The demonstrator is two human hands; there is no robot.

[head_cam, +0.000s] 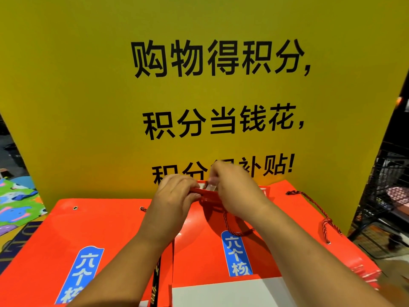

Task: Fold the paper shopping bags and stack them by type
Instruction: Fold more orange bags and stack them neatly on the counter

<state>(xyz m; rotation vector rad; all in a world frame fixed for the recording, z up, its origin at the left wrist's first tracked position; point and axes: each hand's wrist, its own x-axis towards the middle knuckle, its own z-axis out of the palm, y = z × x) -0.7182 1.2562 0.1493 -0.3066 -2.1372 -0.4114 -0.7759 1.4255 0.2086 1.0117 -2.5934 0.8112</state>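
Left hand (174, 196), right hand (236, 193) on glossy red bag (199, 227) (twisted cord (226, 220))

We cannot read the third line on the yellow sign (88, 107): left hand (174, 196) and right hand (236, 191) cover its middle characters. Right fingertips (213, 175) blurred. Hands hide most of the red bag (210, 206) rim. Blue label (85, 269) on the left bag (66, 229) cut by the bottom edge; wire rack (387, 196) contents too dark to tell

Yellow board (66, 96): 购物得积分, 积分当钱花. Blue label (235, 251) on red bag (199, 258): 六个核.
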